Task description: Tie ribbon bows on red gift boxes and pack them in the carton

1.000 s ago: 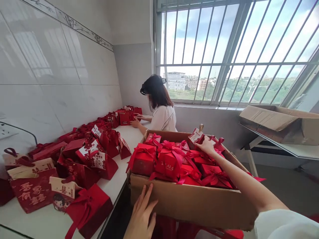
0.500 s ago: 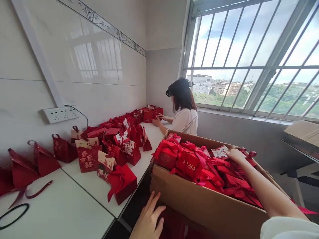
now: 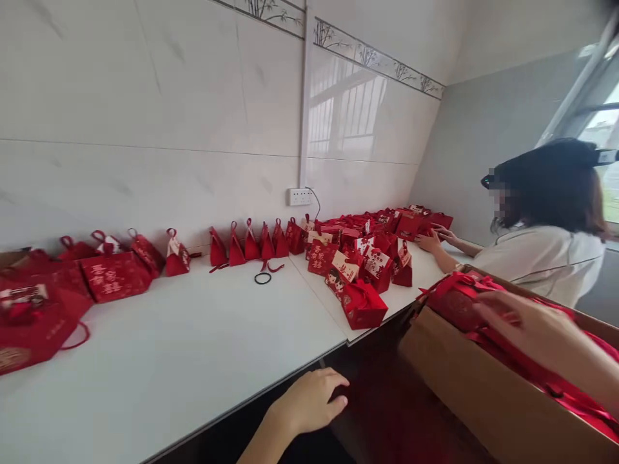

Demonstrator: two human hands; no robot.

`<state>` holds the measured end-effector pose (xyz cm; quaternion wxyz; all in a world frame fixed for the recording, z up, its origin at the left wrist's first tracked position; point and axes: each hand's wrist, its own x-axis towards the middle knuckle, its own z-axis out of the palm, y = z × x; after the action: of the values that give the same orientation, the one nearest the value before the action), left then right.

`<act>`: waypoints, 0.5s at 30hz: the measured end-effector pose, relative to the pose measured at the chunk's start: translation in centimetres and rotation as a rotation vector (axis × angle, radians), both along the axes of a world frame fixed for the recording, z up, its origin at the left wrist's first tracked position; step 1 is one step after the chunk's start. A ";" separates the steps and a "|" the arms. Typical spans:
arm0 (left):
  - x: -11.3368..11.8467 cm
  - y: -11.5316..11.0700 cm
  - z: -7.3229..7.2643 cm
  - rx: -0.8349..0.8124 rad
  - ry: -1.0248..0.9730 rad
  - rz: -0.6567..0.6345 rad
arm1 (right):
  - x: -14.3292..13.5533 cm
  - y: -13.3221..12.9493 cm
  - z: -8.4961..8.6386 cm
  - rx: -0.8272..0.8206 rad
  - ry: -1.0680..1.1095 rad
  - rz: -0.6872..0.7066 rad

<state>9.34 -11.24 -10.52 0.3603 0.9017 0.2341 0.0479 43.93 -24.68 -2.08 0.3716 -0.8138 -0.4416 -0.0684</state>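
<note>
My left hand [image 3: 312,401] hangs in the air just off the front edge of the white table [image 3: 203,348], empty, with thumb and fingers apart. My right hand [image 3: 525,319], smeared by motion, is over the cardboard box [image 3: 464,367]. Red gift boxes [image 3: 454,299] with ribbons fill that box. Whether the right fingers grip one of them cannot be made out. On the table corner nearest my left hand sits a red gift box with a ribbon [image 3: 363,308]. Behind it stand several red gift boxes with printed cards [image 3: 377,265].
A person [image 3: 546,245] works at the table's far end, a hand [image 3: 430,241] by red boxes. Small triangular red boxes [image 3: 236,248] line the wall. Larger red gift bags [image 3: 116,277] stand at left. A black ring [image 3: 263,278] lies on the table, and a power socket [image 3: 300,196] is on the wall.
The view has swung left, showing more table. My right hand has come from the box's far side towards its near left corner. My left hand's fingers are more bent.
</note>
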 end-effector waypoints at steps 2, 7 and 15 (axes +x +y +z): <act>-2.9 0.4 0.1 0.011 0.014 0.117 | -5.3 3.1 -1.8 -0.268 -0.062 0.310; -8.3 0.8 -0.6 -0.002 -0.081 0.344 | -13.9 10.9 -6.8 -0.350 -0.177 -0.016; -8.9 0.9 -1.8 -0.058 -0.260 0.315 | -13.9 14.0 -10.8 -0.211 -0.040 -0.161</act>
<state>0.43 -10.32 -12.33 0.4014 0.8295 0.3249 0.2127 30.01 -10.69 -12.87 0.2682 -0.8795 -0.3872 -0.0674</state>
